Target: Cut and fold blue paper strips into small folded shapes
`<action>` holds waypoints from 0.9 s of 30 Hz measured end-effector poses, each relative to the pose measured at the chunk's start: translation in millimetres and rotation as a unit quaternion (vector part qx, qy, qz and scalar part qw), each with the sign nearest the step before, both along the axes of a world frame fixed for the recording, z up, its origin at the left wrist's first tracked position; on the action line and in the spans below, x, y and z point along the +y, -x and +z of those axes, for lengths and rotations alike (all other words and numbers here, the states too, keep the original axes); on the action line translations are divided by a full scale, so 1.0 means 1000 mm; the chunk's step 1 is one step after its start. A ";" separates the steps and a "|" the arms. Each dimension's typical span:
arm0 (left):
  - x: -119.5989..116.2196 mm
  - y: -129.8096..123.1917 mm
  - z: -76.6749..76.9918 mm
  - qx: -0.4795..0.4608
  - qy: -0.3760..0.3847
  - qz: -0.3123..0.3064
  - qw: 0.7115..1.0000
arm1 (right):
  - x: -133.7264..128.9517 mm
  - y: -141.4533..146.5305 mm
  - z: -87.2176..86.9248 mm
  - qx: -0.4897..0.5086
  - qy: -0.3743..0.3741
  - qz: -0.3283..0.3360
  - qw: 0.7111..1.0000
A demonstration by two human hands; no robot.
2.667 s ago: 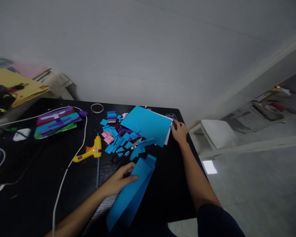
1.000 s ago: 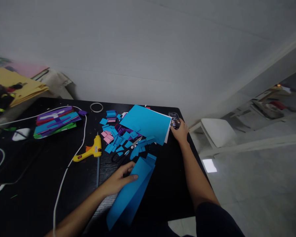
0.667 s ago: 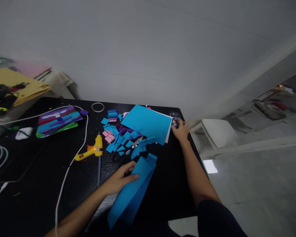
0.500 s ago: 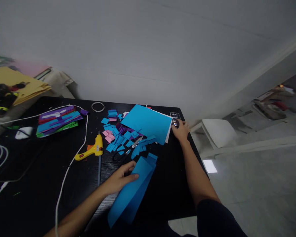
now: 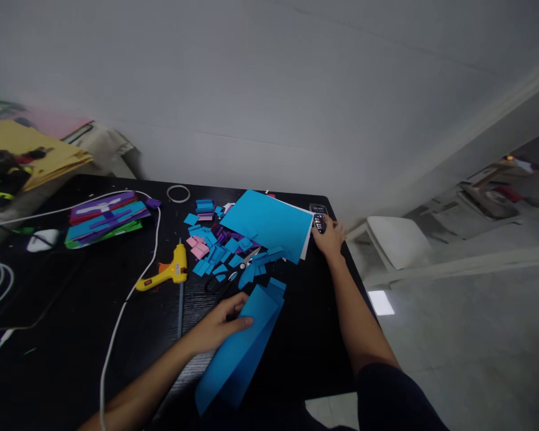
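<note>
Many small paper pieces [image 5: 213, 254] in blue, pink and purple are strewn across the middle of the bench [image 5: 305, 341]. Among them, black-handled scissors [image 5: 240, 268] are partly covered. Towards the far edge, white paper [image 5: 306, 242] is mostly hidden by a flat blue sheet [image 5: 269, 222]. Left of the pieces, a yellow glue gun [image 5: 173, 270] is laid on its side, and a white cable [image 5: 117, 329] is trailed past it and looped round a coloured stack [image 5: 108, 220] near the far left corner. Beyond the right edge, a white seat [image 5: 397, 241] is seen.

Over the near edge, a folded blue sheet [image 5: 240, 353] is held by the left hand [image 5: 222, 325], its grip clamped on it. At the far right corner, a phone [image 5: 318, 221] is touched and partly covered by the right hand [image 5: 330, 238]; whether that grip is clamped cannot be told.
</note>
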State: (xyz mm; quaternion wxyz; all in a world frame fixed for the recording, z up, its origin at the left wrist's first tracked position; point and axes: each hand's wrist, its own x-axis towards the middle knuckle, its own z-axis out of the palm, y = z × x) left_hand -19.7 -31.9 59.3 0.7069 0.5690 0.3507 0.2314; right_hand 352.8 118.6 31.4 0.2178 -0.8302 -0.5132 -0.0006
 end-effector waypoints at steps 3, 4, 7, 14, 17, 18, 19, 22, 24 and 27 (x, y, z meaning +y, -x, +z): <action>-0.001 0.000 -0.003 0.001 0.002 0.008 1.000 | 0.000 0.000 -0.001 0.004 -0.011 -0.001 1.000; -0.001 0.000 -0.004 -0.001 0.005 0.012 1.000 | 0.000 0.001 -0.001 0.006 -0.016 -0.002 1.000; -0.001 0.001 -0.007 -0.011 0.026 0.024 0.999 | -0.001 0.002 0.001 0.025 -0.028 -0.008 0.999; -0.002 0.000 -0.003 -0.080 0.121 0.042 0.988 | -0.029 0.041 0.038 0.098 -0.154 0.039 0.982; -0.002 0.000 -0.003 -0.107 0.149 0.056 0.981 | -0.066 0.086 0.059 0.278 -0.100 0.217 0.931; -0.002 0.001 -0.003 -0.109 0.155 0.062 0.980 | -0.080 0.102 0.064 0.347 -0.047 0.274 0.895; -0.002 0.002 -0.004 -0.108 0.159 0.068 0.979 | -0.093 0.118 0.068 0.407 0.006 0.317 0.857; -0.002 0.005 -0.005 -0.105 0.165 0.088 0.977 | -0.125 0.156 0.071 0.476 0.068 0.357 0.800; -0.002 0.007 -0.005 -0.105 0.161 0.114 0.975 | -0.137 0.172 0.068 0.501 0.070 0.356 0.785; -0.002 0.008 -0.001 -0.092 0.136 0.165 0.972 | -0.144 0.185 0.061 0.549 0.053 0.322 0.770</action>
